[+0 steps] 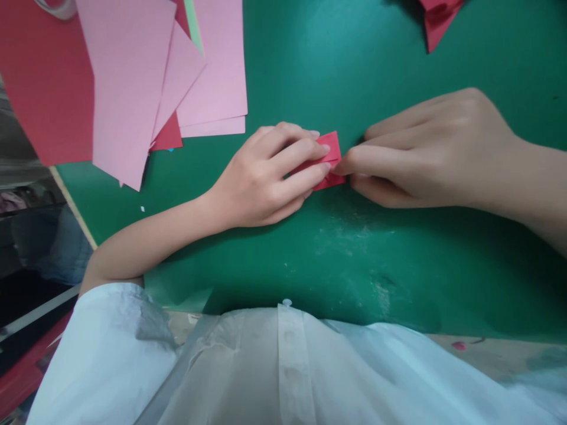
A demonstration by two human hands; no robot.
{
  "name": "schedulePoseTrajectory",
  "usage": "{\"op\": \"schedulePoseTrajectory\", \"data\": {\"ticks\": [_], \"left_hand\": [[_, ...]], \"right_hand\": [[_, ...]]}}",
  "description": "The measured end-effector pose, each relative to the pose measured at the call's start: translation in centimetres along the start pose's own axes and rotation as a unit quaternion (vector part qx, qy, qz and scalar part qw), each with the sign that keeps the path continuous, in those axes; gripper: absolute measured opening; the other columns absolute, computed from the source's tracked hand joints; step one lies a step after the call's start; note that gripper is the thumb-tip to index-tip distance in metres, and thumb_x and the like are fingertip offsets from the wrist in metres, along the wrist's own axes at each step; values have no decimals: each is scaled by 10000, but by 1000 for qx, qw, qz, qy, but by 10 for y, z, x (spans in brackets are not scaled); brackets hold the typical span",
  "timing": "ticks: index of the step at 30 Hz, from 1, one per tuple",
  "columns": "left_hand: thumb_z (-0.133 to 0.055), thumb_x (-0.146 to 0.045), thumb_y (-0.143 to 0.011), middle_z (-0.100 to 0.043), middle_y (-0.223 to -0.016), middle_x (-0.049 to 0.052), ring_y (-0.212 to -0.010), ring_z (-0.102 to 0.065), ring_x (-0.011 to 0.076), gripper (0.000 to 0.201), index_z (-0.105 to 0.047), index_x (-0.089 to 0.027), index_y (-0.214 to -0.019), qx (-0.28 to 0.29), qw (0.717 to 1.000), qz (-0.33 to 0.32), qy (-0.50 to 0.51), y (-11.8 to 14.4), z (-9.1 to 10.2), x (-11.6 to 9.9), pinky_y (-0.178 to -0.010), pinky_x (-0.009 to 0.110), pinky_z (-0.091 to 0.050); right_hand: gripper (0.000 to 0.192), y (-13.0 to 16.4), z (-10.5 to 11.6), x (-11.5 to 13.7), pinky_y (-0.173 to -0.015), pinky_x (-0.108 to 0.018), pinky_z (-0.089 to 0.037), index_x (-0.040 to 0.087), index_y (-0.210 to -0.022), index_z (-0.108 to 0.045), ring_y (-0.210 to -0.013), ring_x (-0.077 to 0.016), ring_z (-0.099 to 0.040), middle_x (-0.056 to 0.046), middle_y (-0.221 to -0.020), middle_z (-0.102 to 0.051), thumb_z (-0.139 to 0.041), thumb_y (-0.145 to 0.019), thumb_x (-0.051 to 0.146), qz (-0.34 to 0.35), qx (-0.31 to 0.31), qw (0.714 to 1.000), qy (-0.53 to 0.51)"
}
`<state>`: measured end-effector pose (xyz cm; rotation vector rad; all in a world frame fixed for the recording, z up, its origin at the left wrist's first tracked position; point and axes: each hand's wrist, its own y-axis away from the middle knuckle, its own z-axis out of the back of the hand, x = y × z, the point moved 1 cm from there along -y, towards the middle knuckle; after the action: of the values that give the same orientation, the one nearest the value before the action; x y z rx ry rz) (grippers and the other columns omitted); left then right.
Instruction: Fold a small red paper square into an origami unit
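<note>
A small folded piece of red paper (330, 143) lies on the green tabletop (305, 260), partly covered by my fingers. My left hand (270, 174) rests over its left part, the fingers stretched out and pressing it flat against the table. From the right, my right hand (407, 153) reaches in with its fingers curled together. The tip of its index finger touches the paper's right edge near a crease. Whether that hand pinches the paper or only presses on it is hidden.
Pink paper sheets (128, 77) overlap larger red sheets (48, 94) at the upper left. A white ring-shaped thing (62, 9) sits on them, and a pale green strip (194, 26) lies among them. A folded red paper piece (438, 23) is at the top right.
</note>
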<state>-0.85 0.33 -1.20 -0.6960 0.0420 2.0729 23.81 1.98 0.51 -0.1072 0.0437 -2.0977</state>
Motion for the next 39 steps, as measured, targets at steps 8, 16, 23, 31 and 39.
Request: {"op": "schedulePoseTrajectory", "data": {"ticks": [8, 16, 23, 31, 39], "left_hand": [[-423, -362, -1127, -728, -1382, 31, -1388, -678, 310, 302, -648, -321, -1324, 6, 1000, 8, 21, 1, -1, 0, -1091, 633, -625], [-402, -399, -1136, -704, -1426, 19, -1419, -648, 312, 311, -651, -331, -1311, 7, 999, 21, 35, 2, -4, 0, -1135, 636, -582], [-434, -373, -1116, -738, -1369, 50, -1347, -689, 330, 319, -682, -315, -1309, -12, 1000, -5, 3, 1, -4, 2, -1038, 629, -621], [-459, -350, -1104, -731, -1387, 68, -1354, -686, 343, 302, -675, -320, -1313, -7, 1000, -3, 9, 1, -1, 1, -1057, 634, -603], [-466, -293, -1094, -763, -1325, 53, -1221, -753, 330, 265, -656, -285, -1278, -57, 994, -58, -76, -1, -2, -2, -912, 605, -641]], "right_hand": [[953, -2, 0, 1, -509, -309, -288, 248, -874, -781, -586, -82, -560, 14, -582, -589, 153, -1041, 340, -26, 41, 999, 8], [990, -1, 2, 0, -523, -322, -305, 257, -867, -783, -584, -80, -534, 10, -528, -514, 184, -1049, 376, -38, 63, 997, 6], [902, 1, 2, 0, -527, -333, -309, 249, -880, -758, -583, -80, -534, 9, -510, -466, 113, -1087, 361, -31, 35, 999, -2], [862, 3, 0, -2, -561, -353, -326, 268, -913, -740, -655, -96, -587, 16, -564, -523, 98, -1086, 381, -36, 41, 999, 2], [983, 0, 3, 1, -546, -347, -325, 264, -879, -769, -628, -90, -544, 5, -531, -493, 192, -1053, 375, -44, 79, 996, 18]]}}
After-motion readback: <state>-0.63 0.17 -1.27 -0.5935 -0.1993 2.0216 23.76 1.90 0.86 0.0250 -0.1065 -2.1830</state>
